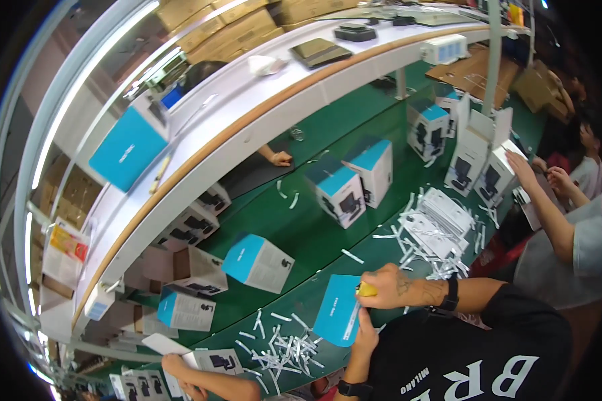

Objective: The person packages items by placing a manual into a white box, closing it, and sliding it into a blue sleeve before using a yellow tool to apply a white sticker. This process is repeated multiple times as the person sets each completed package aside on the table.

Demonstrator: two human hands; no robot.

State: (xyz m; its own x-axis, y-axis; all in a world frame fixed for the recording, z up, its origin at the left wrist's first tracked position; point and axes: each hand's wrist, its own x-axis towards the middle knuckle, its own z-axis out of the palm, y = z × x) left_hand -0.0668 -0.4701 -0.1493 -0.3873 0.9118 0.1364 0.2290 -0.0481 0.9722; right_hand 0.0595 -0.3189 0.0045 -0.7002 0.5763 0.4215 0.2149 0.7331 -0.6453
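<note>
My right hand [389, 289], a black band at its wrist, comes in from the right. It is closed round a small yellow handheld object [367, 289], whose exact kind I cannot make out. That object is at the upper right edge of a teal-topped carton [336, 309]. My left hand [364, 336], below it with a dark watch on the wrist, grips the carton's right side, one finger stretched up along the edge. A white label-like strip with print runs along that side. The carton's lower part is mostly hidden.
White paper strips [293, 349] lie heaped left of the carton; more surround stacked white sheets [438, 224]. Teal-topped cartons [341, 194] stand on the green conveyor [308, 250]. A co-worker's hand [175, 366] holds a carton at lower left; another's [519, 167] touches one at right. A white shelf [247, 137] arches above.
</note>
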